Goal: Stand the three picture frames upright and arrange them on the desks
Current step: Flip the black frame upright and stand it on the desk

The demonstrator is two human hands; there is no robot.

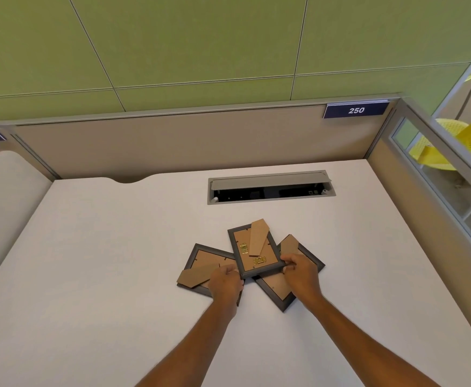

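Three dark picture frames lie face down on the white desk [103, 261], brown backs and cardboard stands showing. The middle frame [252, 256] rests on top of the other two, its stand folded out. My left hand [226, 282] grips its lower left corner and my right hand [301, 273] grips its lower right corner. The left frame [203, 261] lies flat, partly under my left hand. The right frame [298, 255] lies flat, mostly hidden under the middle frame and my right hand.
An open cable hatch [270, 188] is set into the desk behind the frames. Beige partition walls [172, 146] close the desk at the back and right, with a sign reading 250 [355, 110]. A neighbouring desk [2, 191] lies at the left. Yellow chairs [457, 143] stand beyond the right partition.
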